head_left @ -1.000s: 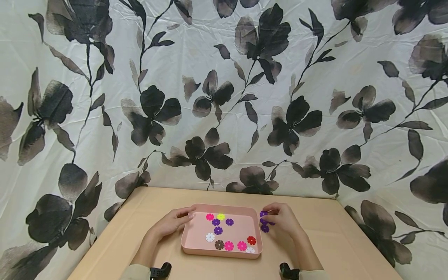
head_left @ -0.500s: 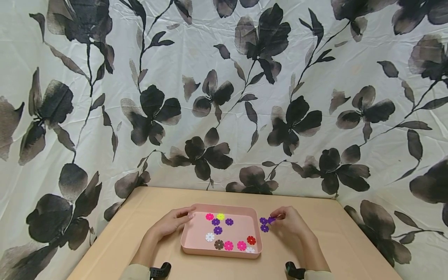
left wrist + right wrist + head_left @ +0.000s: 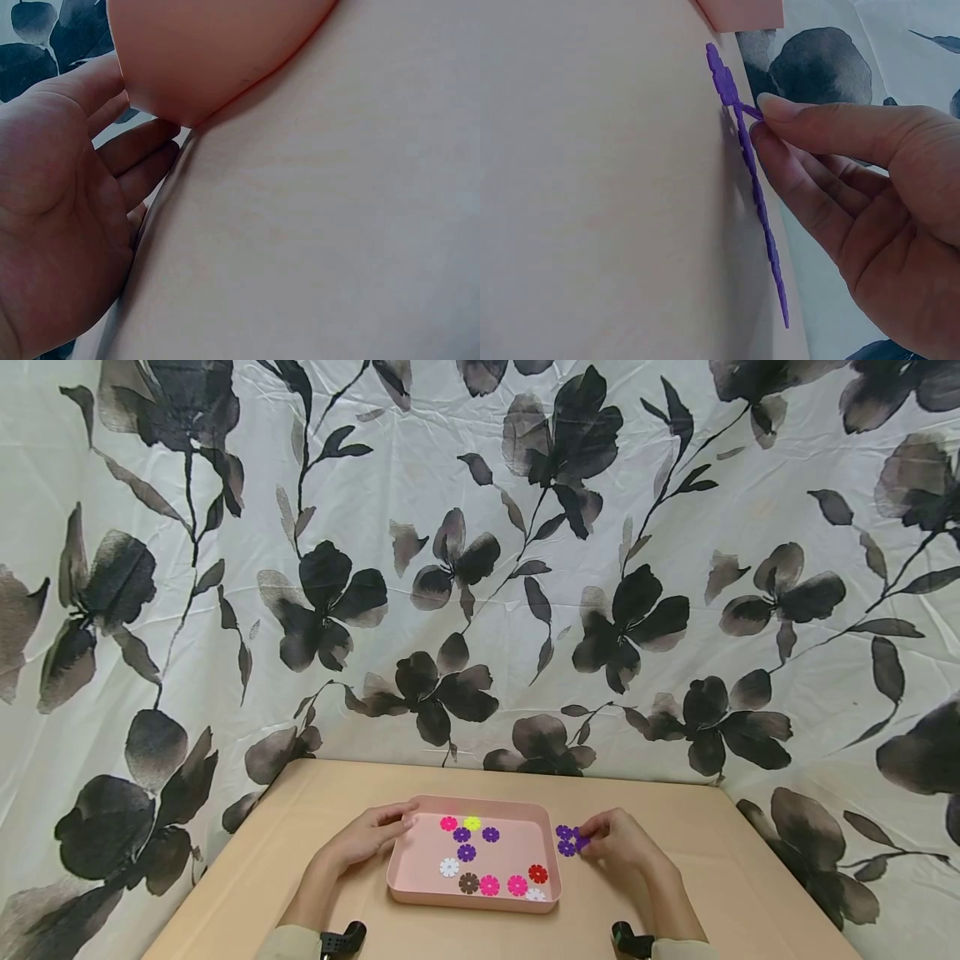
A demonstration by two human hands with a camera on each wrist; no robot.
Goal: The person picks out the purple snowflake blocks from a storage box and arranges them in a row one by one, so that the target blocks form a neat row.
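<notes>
My left hand (image 3: 367, 837) holds the left side of a pink tray (image 3: 474, 902); in the left wrist view its fingers lie against the tray's wall (image 3: 217, 52) near a lower corner. Right of the tray, my right hand (image 3: 621, 842) pinches a small purple flower-shaped disc (image 3: 750, 112) between thumb and forefinger. That disc meets a flat cluster of purple flower discs (image 3: 566, 841), seen edge-on as a long thin strip (image 3: 757, 195) in the right wrist view. The fingertips cover part of the pinched disc.
Loose flower discs lie in the tray: purple (image 3: 467, 852), hot pink (image 3: 489, 885), yellow (image 3: 472, 822), white (image 3: 449, 867), brown (image 3: 468, 883) and red (image 3: 537, 873). A tan table (image 3: 442, 777) lies beneath, with a floral cloth (image 3: 525, 635) behind it.
My right hand has drawn back rightward from over the purple cluster, and the disc in its fingers has turned and lowered slightly at the cluster's right side. The left hand and tray stay put.
</notes>
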